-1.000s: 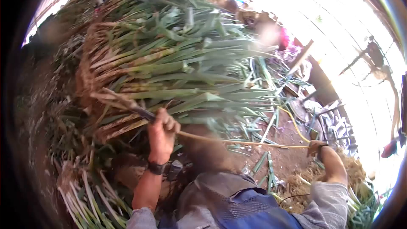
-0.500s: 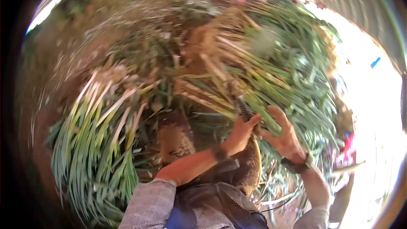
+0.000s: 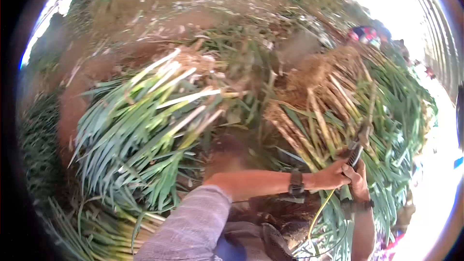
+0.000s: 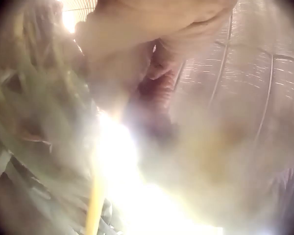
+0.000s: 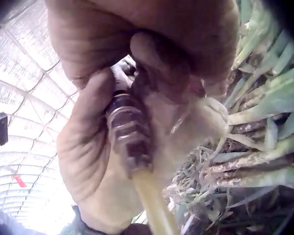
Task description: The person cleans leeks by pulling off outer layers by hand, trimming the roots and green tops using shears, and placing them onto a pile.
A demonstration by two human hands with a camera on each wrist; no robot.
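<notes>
In the head view my left hand (image 3: 333, 176) and right hand (image 3: 358, 183) meet at the black ribbed handle (image 3: 356, 154) of a hose wand. Both hands have their fingers around its lower end. Beyond them the wand (image 3: 371, 101) points up over long green onions (image 3: 321, 130) with brown roots. A yellow hose (image 3: 319, 212) hangs below the hands. The right wrist view shows a dark ringed hose fitting (image 5: 130, 132) among the fingers, with the hose (image 5: 157, 205) running out of it. Glare and blur cover much of the left wrist view, where the yellow hose (image 4: 94, 205) shows low.
A pile of paler-stemmed green onions (image 3: 145, 130) lies on the left, with another bunch (image 3: 116, 234) below it. Soil and scattered leaves (image 3: 183, 19) cover the ground ahead. A ribbed translucent wall (image 3: 430, 29) curves up at the far right. A person (image 3: 369, 35) is near the back right.
My right hand has come from far along the hose to the handle, beside my left hand. The view has swung left, bringing the left pile into view. The wand has tilted more upright.
</notes>
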